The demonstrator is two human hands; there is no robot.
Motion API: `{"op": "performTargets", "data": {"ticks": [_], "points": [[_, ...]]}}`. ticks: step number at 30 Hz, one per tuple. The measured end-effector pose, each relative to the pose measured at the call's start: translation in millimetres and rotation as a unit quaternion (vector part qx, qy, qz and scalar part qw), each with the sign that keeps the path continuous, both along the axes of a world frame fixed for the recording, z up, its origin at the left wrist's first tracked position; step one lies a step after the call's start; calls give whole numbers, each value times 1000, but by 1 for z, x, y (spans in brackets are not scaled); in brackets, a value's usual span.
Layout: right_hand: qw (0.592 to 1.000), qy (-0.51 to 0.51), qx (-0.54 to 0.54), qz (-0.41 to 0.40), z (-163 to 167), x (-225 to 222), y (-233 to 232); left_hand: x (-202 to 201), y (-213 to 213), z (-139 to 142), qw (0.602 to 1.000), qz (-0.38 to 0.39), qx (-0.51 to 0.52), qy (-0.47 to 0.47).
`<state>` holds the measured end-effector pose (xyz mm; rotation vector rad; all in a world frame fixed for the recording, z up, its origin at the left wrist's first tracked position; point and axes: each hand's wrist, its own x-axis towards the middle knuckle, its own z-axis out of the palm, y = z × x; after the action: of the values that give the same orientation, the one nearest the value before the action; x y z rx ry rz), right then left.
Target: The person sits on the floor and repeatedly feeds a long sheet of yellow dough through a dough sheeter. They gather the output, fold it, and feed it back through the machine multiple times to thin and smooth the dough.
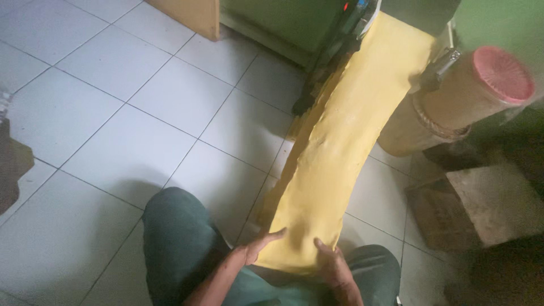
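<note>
Catching dough sheet (340, 141) off roller machine (340, 22); left hand (258, 247), right hand (334, 266) flat, open underneath; next, steady even pull.

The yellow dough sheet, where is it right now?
The yellow dough sheet runs from the green machine at top down to both hands, left hand and right hand.
</note>
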<state>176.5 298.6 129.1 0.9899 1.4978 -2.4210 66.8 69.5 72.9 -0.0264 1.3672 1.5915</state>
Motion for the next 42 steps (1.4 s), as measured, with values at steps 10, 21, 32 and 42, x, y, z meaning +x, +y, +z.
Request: {"op": "performTargets", "data": {"ticks": [10,21,32,42], "points": [[990,-21,134,47,-4,-18,-11,-5,1,-48,992,-38,-119,19],[874,-106,472,53,20,-29,23,-21,7,-27,948,97,-199,229],[943,8,325,64,-31,-101,58,-107,34,15,958,116,9,260],[897,56,430,92,-5,-64,33,-30,42,37,955,-45,41,292]]}}
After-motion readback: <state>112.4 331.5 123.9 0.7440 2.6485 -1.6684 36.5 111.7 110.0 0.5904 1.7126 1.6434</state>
